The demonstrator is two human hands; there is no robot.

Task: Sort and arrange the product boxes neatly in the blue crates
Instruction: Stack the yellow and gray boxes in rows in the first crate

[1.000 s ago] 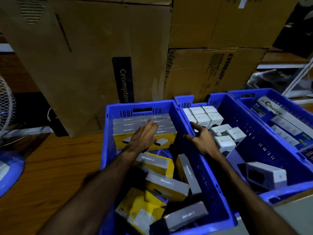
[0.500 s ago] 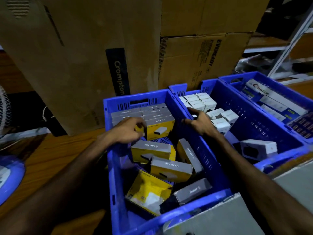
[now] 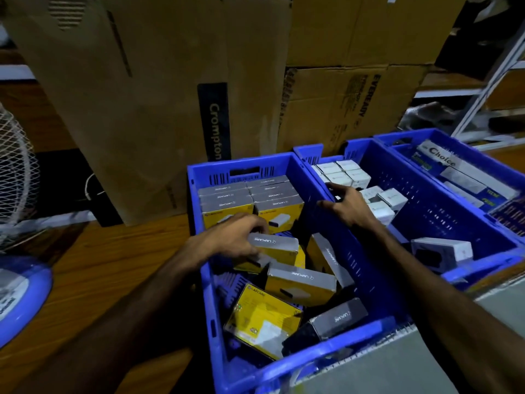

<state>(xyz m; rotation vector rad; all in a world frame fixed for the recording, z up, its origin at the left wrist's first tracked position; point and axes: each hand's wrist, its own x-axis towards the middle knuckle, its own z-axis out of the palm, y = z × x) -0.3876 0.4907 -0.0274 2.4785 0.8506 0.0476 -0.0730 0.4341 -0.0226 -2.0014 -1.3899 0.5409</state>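
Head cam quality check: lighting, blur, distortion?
Head view: dim overall, crate interior near the front in deep shadow; wide-angle bending shows at the shelf frame on the right; motion blur smears the far-right crate; labels on the grey-topped boxes stay readable.

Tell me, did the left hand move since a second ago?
Yes. The left hand came back toward the person, off the neat row of boxes at the crate's far end, and now grips a loose yellow box.
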